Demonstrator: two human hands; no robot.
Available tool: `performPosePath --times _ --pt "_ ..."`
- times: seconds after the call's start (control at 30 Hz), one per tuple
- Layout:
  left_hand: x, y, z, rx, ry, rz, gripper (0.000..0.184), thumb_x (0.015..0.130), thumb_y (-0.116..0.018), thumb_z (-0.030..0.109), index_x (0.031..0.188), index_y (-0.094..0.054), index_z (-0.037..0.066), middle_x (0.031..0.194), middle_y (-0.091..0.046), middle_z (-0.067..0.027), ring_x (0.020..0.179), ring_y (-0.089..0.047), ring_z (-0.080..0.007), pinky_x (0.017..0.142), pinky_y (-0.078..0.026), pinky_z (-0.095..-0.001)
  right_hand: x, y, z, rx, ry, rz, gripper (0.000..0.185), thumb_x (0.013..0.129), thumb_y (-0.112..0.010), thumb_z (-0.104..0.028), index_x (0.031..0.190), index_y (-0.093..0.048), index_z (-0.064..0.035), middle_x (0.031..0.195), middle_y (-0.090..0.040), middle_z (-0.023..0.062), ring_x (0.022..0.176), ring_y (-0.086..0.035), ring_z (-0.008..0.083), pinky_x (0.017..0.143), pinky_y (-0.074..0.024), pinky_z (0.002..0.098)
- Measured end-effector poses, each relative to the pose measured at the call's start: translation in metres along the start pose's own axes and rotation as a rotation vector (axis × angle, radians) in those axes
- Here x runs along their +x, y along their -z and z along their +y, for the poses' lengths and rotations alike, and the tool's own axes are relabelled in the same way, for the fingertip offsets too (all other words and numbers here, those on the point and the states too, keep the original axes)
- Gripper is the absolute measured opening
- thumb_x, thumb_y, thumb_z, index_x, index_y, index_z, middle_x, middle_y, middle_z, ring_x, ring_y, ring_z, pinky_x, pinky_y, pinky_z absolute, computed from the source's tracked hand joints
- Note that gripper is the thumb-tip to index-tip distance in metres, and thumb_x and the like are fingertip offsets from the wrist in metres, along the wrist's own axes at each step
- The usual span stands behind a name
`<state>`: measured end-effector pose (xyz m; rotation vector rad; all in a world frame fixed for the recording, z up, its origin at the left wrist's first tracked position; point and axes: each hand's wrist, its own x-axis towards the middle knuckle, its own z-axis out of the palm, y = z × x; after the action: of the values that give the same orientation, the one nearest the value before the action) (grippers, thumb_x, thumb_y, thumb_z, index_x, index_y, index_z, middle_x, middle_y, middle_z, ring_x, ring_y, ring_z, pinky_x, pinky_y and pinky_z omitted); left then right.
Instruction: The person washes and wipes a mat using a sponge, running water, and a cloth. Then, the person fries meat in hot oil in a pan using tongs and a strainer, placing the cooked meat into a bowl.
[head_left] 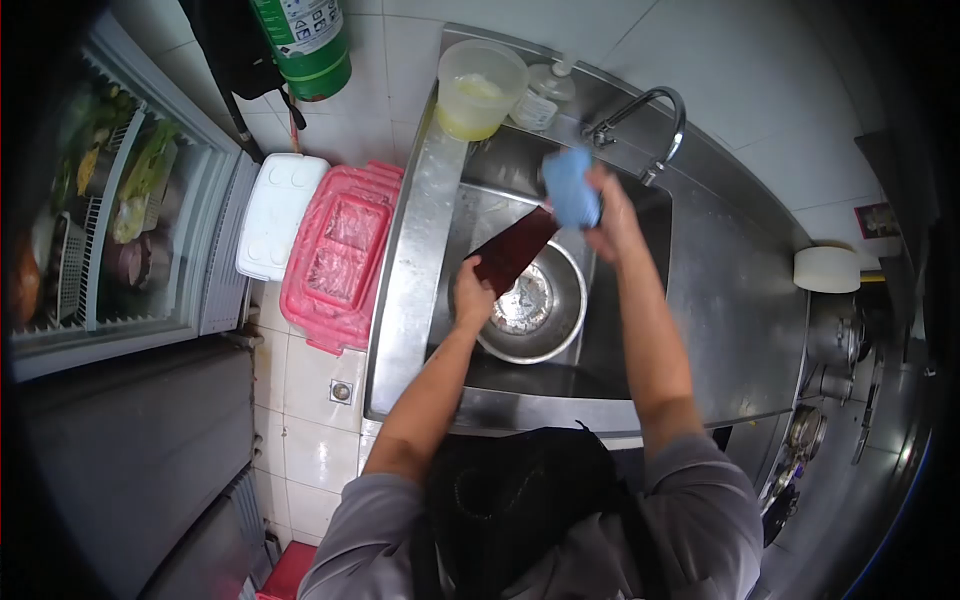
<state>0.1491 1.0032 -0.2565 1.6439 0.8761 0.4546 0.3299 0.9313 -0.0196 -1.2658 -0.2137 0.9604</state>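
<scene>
Over the steel sink, my left hand point(473, 293) grips the lower end of a dark red, flat, elongated piece point(515, 250). My right hand point(612, 222) holds a blue cloth or sponge point(572, 188), blurred by motion, at the upper end of the red piece. Whether the blue thing touches it is unclear. Below the hands, a round metal bowl point(572, 322) stands in the sink basin point(610, 355), partly hidden by the red piece and my left hand. The curved faucet point(680, 120) rises behind my right hand.
A translucent tub point(482, 88) with yellow liquid and a dispenser bottle point(552, 82) stand on the sink's back edge. To the left are a red lidded box point(340, 250), a white cooler point(283, 215) and a glass-door fridge point(215, 170). A white round container point(826, 269) is at the right.
</scene>
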Motion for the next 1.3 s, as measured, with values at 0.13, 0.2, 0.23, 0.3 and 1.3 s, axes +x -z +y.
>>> performPosePath --times 0.13,0.2,0.23,0.3,1.3 --pt "0.010 0.004 -0.019 0.192 0.175 0.038 0.044 0.076 -0.054 -0.008 0.119 -0.056 0.002 0.119 -0.061 -0.0226 0.111 -0.058 -0.0389 0.097 -0.045 -0.0426 -0.027 0.077 0.111 0.086 -0.142 0.153 0.057 0.088 -0.065 -0.031 0.136 -0.045 -0.0081 0.115 -0.058 0.0082 0.097 -0.061 0.0231 0.082 -0.0517 0.0361" --pt "0.030 -0.001 -0.022 0.202 0.137 0.071 0.043 0.076 -0.053 -0.007 0.118 -0.056 0.003 0.115 -0.063 -0.0224 0.109 -0.059 -0.0391 0.095 -0.046 -0.0436 -0.025 0.120 0.162 0.052 -0.198 0.209 0.053 0.087 -0.068 -0.029 0.132 -0.048 -0.0089 0.110 -0.058 0.0054 0.094 -0.059 0.0183 0.077 -0.0500 0.0322" --pt "0.044 -0.005 -0.022 0.219 0.099 0.090 0.042 0.076 -0.052 -0.007 0.117 -0.057 0.004 0.111 -0.064 -0.0223 0.107 -0.060 -0.0393 0.093 -0.046 -0.0447 -0.021 0.137 0.180 0.016 -0.229 0.224 0.052 0.086 -0.070 -0.029 0.129 -0.049 -0.0093 0.108 -0.058 0.0041 0.094 -0.057 0.0158 0.076 -0.0488 0.0305" --pt "0.068 -0.018 -0.024 0.218 0.111 0.147 0.046 0.077 -0.052 -0.005 0.121 -0.058 0.008 0.110 -0.065 -0.0222 0.106 -0.061 -0.0399 0.091 -0.047 -0.0470 -0.011 0.158 0.211 0.055 -0.218 0.286 0.056 0.083 -0.074 -0.027 0.129 -0.048 -0.0085 0.108 -0.058 0.0027 0.093 -0.057 0.0143 0.074 -0.0484 0.0301" --pt "0.092 -0.026 -0.097 0.141 0.160 0.018 0.040 0.080 -0.049 -0.004 0.114 -0.064 0.011 0.096 -0.068 -0.0171 0.092 -0.066 -0.0275 0.088 -0.050 -0.0357 -0.013 0.212 0.208 0.172 -0.120 0.374 0.047 0.095 -0.064 -0.029 0.127 -0.046 -0.0009 0.113 -0.059 0.0117 0.102 -0.059 0.0268 0.086 -0.0510 0.0451"
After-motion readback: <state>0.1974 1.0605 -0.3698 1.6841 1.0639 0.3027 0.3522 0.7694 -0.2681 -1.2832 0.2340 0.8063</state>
